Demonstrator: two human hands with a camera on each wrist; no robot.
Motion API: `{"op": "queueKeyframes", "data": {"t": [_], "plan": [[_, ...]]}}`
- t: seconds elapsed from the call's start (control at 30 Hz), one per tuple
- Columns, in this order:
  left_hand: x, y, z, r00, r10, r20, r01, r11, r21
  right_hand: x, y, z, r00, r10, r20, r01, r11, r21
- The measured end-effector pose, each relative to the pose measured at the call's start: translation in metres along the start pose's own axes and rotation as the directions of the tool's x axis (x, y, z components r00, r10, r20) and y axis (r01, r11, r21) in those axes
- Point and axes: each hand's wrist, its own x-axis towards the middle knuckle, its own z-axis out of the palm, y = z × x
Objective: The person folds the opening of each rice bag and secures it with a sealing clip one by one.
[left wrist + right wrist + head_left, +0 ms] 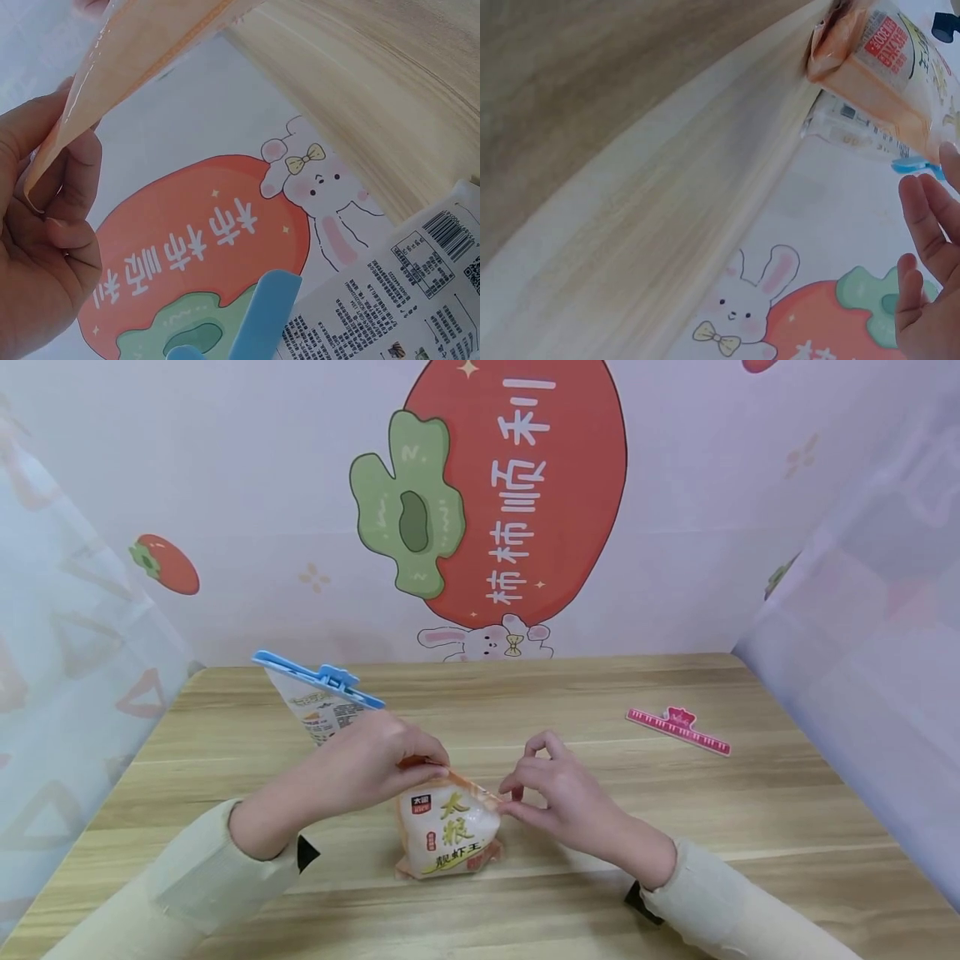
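An orange-and-white snack bag (450,837) with gold Chinese lettering stands on the table in front of me. My left hand (371,758) pinches the left end of its orange top edge. At the right end of that edge, my right hand (562,795) pinches the corner between thumb and forefinger. The left wrist view shows the flattened orange bag top (142,56) between the thumb and fingers of my left hand (49,247). In the right wrist view, the bag (900,67) is tilted above my right hand (934,277).
Behind my left hand stands a white printed bag (311,702) with a long blue sealing clip (318,679) across its top. A pink clip (678,732) with a piano-key pattern lies at the back right of the wooden table (750,827). A printed cloth (262,468) hangs behind.
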Motion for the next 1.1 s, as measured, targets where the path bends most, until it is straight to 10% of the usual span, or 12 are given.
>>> {"op": "queueKeyframes", "data": {"t": [1.1], "plan": [[-0.003,-0.003,0.003,0.999,0.022,-0.029,-0.021,1.0,0.012,-0.027,0.071,-0.071,0.979,0.167,-0.113,-0.176,0.981,-0.075]]}}
